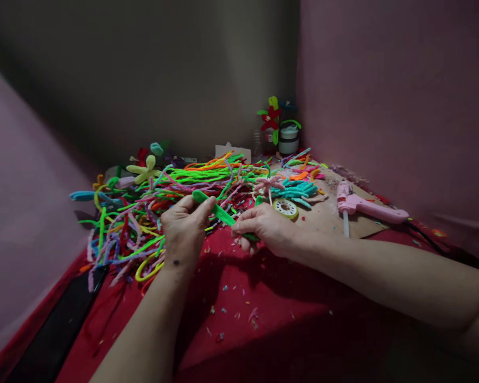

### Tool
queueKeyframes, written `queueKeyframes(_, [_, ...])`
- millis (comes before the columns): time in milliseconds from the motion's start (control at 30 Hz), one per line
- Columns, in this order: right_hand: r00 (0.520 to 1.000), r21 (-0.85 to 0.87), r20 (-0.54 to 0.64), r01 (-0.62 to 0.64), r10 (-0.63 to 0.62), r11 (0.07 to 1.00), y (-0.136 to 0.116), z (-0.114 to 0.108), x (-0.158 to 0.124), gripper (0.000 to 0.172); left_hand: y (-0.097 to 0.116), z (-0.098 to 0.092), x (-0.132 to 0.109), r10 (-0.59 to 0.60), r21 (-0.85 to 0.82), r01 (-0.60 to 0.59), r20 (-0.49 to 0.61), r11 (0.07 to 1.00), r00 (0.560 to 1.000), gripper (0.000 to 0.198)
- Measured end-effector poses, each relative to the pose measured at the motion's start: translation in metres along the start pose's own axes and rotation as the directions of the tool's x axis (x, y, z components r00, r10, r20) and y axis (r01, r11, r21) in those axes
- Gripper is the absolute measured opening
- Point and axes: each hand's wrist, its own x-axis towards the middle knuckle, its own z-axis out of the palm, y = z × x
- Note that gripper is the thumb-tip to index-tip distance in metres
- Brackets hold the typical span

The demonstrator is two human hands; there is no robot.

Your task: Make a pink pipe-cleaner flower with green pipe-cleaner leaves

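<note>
Both my hands hold one green pipe-cleaner piece point(219, 211) over the red cloth point(263, 308). My left hand point(183, 231) pinches its upper left end between thumb and fingers. My right hand point(269, 229) is closed round its lower right end. Just beyond my hands lies a big tangle of coloured pipe cleaners point(143, 213). A roll of tape point(286, 208) sits right behind my right hand, beside teal pipe-cleaner pieces point(297, 190).
A pink glue gun point(367, 207) lies on a brown cardboard sheet point(335, 218) at the right. A small pot with a red pipe-cleaner flower point(281, 125) stands in the far corner. Walls close in on the left, back and right. Small scraps dot the cloth.
</note>
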Motion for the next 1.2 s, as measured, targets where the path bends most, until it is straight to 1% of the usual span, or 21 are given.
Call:
queueKeyframes(67, [1.000,0.005,-0.009,-0.018,0.018,1.000,0.002,0.002,-0.001,0.017,-0.003,-0.003,0.003,0.105,0.118,-0.097,-0.060,0.988,0.993,0.018])
queueKeyframes(100, [1.000,0.009,-0.017,-0.025,0.025,1.000,0.004,0.002,-0.001,0.018,-0.005,-0.004,0.003,0.196,0.204,-0.176,-0.081,0.963,0.977,0.017])
queueKeyframes(133, [0.999,0.016,-0.022,-0.033,0.034,0.999,0.005,0.003,-0.001,0.018,-0.006,-0.005,0.003,0.302,0.294,-0.267,-0.080,0.918,0.950,0.015])
queueKeyframes(200, [0.999,0.037,-0.020,-0.050,0.051,0.998,0.009,0.004,0.000,0.019,-0.009,-0.006,0.003,0.483,0.419,-0.425,-0.037,0.802,0.875,0.011])
queueKeyframes(233, [0.998,0.050,-0.011,-0.056,0.057,0.997,0.011,0.004,0.000,0.019,-0.009,-0.006,0.002,0.528,0.443,-0.464,-0.024,0.767,0.849,0.011])
queueKeyframes(267, [0.998,0.060,0.000,-0.062,0.062,0.996,0.012,0.005,0.001,0.019,-0.009,-0.007,0.002,0.537,0.445,-0.472,-0.025,0.761,0.843,0.012])
queueKeyframes(367, [0.998,0.072,0.027,-0.063,0.061,0.995,0.014,0.007,0.000,0.021,-0.008,-0.007,0.000,0.478,0.405,-0.406,-0.091,0.819,0.873,0.015])
queueKeyframes(467, [0.997,0.059,0.035,-0.073,0.071,0.996,0.014,0.008,-0.001,0.020,-0.004,-0.007,0.000,0.477,0.390,-0.414,-0.077,0.823,0.876,0.014])
queueKeyframes(500, [0.997,0.055,0.032,-0.069,0.068,0.996,0.013,0.008,-0.002,0.020,-0.003,-0.007,0.001,0.458,0.353,-0.407,-0.071,0.842,0.886,0.013])
queueKeyframes(567, [1.000,0.067,0.002,-0.026,0.026,0.997,0.011,0.006,-0.002,0.020,-0.001,-0.007,0.004,0.327,0.194,-0.310,-0.063,0.931,0.943,0.014])
queueKeyframes(633, [0.995,0.110,-0.066,0.084,-0.077,0.990,0.008,0.002,0.001,0.019,0.000,-0.006,0.007,0.118,-0.015,-0.118,-0.017,0.993,0.993,0.023])
queueKeyframes(667, [0.982,0.131,-0.114,0.164,-0.150,0.978,0.007,-0.001,0.003,0.018,0.000,-0.005,0.007,0.027,-0.093,-0.024,0.030,0.995,0.999,0.026])
queueKeyframes(733, [0.926,0.144,-0.219,0.343,-0.308,0.928,0.004,-0.007,0.008,0.016,-0.001,-0.002,0.006,-0.099,-0.169,0.124,0.154,0.978,0.983,0.026])
queueKeyframes(800, [0.860,0.123,-0.289,0.469,-0.421,0.874,0.003,-0.012,0.012,0.013,-0.001,0.003,0.001,-0.153,-0.174,0.215,0.312,0.961,0.938,0.024])
queueKeyframes(833, [0.842,0.113,-0.303,0.496,-0.445,0.861,0.003,-0.013,0.014,0.013,-0.002,0.006,-0.002,-0.157,-0.168,0.240,0.396,0.956,0.905,0.023])
queueKeyframes(867, [0.839,0.106,-0.305,0.500,-0.451,0.859,0.004,-0.013,0.015,0.014,-0.002,0.009,-0.006,-0.154,-0.164,0.260,0.477,0.952,0.865,0.023])
queueKeyframes(933, [0.857,0.103,-0.278,0.476,-0.434,0.874,0.006,-0.012,0.015,0.018,-0.003,0.013,-0.012,-0.144,-0.167,0.294,0.590,0.941,0.795,0.022])
queueKeyframes(1000, [0.882,0.118,-0.242,0.441,-0.405,0.890,0.010,-0.009,0.014,0.022,-0.004,0.015,-0.015,-0.159,-0.180,0.343,0.633,0.922,0.758,0.021])
queueKeyframes(1100, [0.909,0.126,-0.221,0.386,-0.353,0.914,0.014,-0.007,0.014,0.025,-0.006,0.014,-0.014,-0.215,-0.168,0.404,0.635,0.899,0.742,0.021])
queueKeyframes(1167, [0.900,0.083,-0.261,0.382,-0.349,0.921,0.015,-0.009,0.015,0.024,-0.006,0.011,-0.012,-0.260,-0.114,0.414,0.623,0.903,0.738,0.021])
queueKeyframes(1200, [0.876,0.047,-0.308,0.405,-0.372,0.913,0.014,-0.011,0.016,0.022,-0.006,0.010,-0.011,-0.286,-0.064,0.407,0.612,0.911,0.737,0.021])
